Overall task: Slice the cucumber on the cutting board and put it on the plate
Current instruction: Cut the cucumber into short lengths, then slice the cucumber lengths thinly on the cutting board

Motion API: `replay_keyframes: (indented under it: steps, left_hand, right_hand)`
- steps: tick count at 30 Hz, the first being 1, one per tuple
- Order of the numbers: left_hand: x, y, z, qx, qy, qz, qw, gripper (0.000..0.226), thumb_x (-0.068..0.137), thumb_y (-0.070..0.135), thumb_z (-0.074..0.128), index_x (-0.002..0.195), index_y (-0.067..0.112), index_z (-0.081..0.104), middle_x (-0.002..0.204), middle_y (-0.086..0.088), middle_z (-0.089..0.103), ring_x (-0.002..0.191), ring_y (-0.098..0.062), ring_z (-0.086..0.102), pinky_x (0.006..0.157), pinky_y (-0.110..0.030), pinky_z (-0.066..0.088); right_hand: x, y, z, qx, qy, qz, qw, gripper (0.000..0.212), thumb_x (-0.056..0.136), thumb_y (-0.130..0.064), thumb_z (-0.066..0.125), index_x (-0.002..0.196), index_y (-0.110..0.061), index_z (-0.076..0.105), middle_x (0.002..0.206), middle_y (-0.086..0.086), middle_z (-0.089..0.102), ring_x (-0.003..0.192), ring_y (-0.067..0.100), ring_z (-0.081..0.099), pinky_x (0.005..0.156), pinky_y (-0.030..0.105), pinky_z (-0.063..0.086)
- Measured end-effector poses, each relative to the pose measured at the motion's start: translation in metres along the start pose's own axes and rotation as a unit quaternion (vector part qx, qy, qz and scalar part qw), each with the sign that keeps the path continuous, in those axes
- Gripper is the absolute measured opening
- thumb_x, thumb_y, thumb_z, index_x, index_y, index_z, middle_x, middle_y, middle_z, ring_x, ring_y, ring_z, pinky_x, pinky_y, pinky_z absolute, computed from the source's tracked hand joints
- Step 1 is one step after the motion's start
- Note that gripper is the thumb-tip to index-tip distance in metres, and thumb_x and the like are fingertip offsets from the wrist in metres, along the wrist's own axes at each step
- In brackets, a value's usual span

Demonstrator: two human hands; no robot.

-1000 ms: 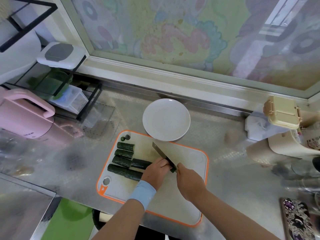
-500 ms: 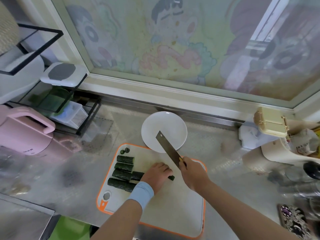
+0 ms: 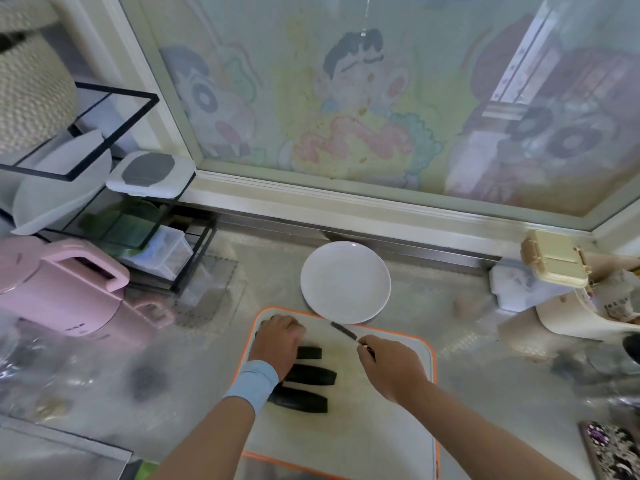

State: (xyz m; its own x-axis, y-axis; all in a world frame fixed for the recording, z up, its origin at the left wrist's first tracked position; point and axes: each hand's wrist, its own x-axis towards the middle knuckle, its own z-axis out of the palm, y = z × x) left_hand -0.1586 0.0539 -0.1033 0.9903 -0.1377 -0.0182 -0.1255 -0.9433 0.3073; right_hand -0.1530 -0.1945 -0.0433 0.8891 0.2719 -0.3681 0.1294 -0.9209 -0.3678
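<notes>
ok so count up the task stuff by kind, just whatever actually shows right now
cucumber pieces: 3 showing, more may hide under the left hand
knife: 1
plate: 1
cutting board: 1
Total: 6

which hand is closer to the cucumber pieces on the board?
Left. The left hand lies over the left ends of the cucumber pieces; the right hand grips the knife, apart to their right.
</notes>
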Motion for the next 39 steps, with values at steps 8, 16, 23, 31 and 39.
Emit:
replay_keyframes:
  steps: [8,16,23,31,39]
  left_hand:
    - [0.025,-0.004,-0.039,-0.230,-0.034,-0.125,0.964,0.018,0.092,0.027,0.047,0.097,0.028,0.065,0.095,0.012,0.059,0.092,-0.010,0.054,0.081,-0.027,0.043]
    - [0.026,0.008,-0.034,-0.175,-0.263,-0.041,0.948,0.028,0.084,0.038,0.062,0.112,0.037,0.066,0.103,0.014,0.064,0.092,-0.009,0.057,0.076,-0.020,0.037]
    - [0.016,-0.009,-0.041,-0.230,-0.121,-0.105,0.960,0.020,0.090,0.028,0.059,0.107,0.028,0.070,0.098,0.002,0.067,0.087,-0.015,0.061,0.079,-0.026,0.046]
    - [-0.003,0.006,-0.019,-0.166,-0.036,-0.104,0.980,0.026,0.090,0.023,0.057,0.115,0.021,0.066,0.106,-0.005,0.059,0.101,-0.021,0.052,0.093,-0.035,0.042]
    - [-0.019,0.105,0.025,-0.123,-0.096,-0.020,0.988,0.030,0.091,0.028,0.057,0.119,0.020,0.062,0.111,-0.001,0.055,0.110,-0.018,0.042,0.090,-0.028,0.039]
  right_hand:
    - [-0.007,-0.011,-0.001,-0.095,-0.004,-0.102,0.990,0.030,0.098,-0.046,0.041,0.125,-0.036,0.052,0.105,-0.008,0.063,0.103,0.020,0.058,0.079,0.033,0.044]
    - [-0.012,-0.025,-0.001,-0.138,-0.004,-0.144,0.980,0.032,0.095,-0.045,0.050,0.124,-0.034,0.055,0.102,-0.008,0.063,0.102,0.020,0.055,0.082,0.037,0.047]
    - [-0.018,-0.014,-0.013,-0.124,0.022,-0.102,0.987,0.019,0.084,-0.038,0.046,0.100,-0.033,0.056,0.089,-0.011,0.065,0.090,0.015,0.058,0.065,0.028,0.041]
    - [-0.032,0.025,-0.017,0.062,0.017,0.112,0.992,0.018,0.088,-0.032,0.044,0.098,-0.042,0.056,0.083,-0.012,0.063,0.081,0.018,0.058,0.066,0.030,0.045]
    - [-0.046,0.052,-0.004,0.099,-0.033,0.057,0.993,0.026,0.093,-0.025,0.040,0.105,-0.036,0.060,0.068,-0.006,0.057,0.069,0.019,0.058,0.062,0.035,0.047]
